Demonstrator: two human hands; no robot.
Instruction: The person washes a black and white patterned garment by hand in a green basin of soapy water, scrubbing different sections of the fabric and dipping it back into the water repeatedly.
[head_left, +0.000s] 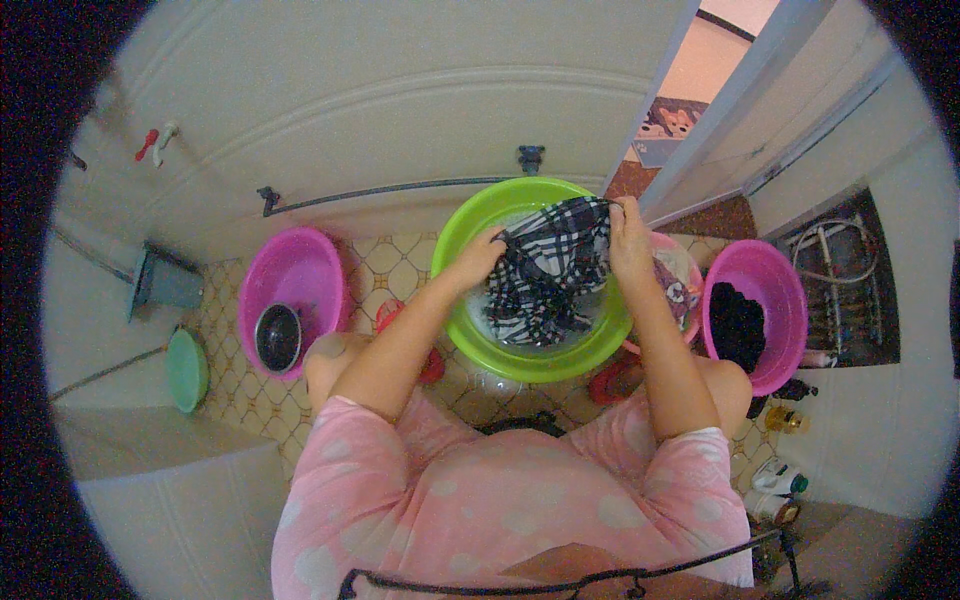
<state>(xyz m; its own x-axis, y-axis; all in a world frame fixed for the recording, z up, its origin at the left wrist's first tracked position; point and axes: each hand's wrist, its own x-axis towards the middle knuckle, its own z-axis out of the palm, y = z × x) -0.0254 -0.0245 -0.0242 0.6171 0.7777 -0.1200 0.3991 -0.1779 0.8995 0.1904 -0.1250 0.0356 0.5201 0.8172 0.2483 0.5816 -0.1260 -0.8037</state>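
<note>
A black-and-white plaid cloth (553, 255) is stretched between my two hands over a lime-green basin (517, 367). My left hand (484, 255) grips its left edge, near the basin's left side. At the upper right corner, my right hand (626, 229) pinches the fabric, thumb towards me. The lower part of the cloth hangs bunched into sudsy water (592, 315). Whether the plaid piece is a shirt or another garment I cannot tell.
Left on the tiled floor stands a magenta basin (300, 259) holding a dark round bowl (278, 339). To the right, a pink basin (697, 322) holds patterned clothes (675, 289), beside a magenta tub (787, 322) with black fabric (735, 326). Bottles (780, 476) line the right wall; a door (750, 105) stands ajar.
</note>
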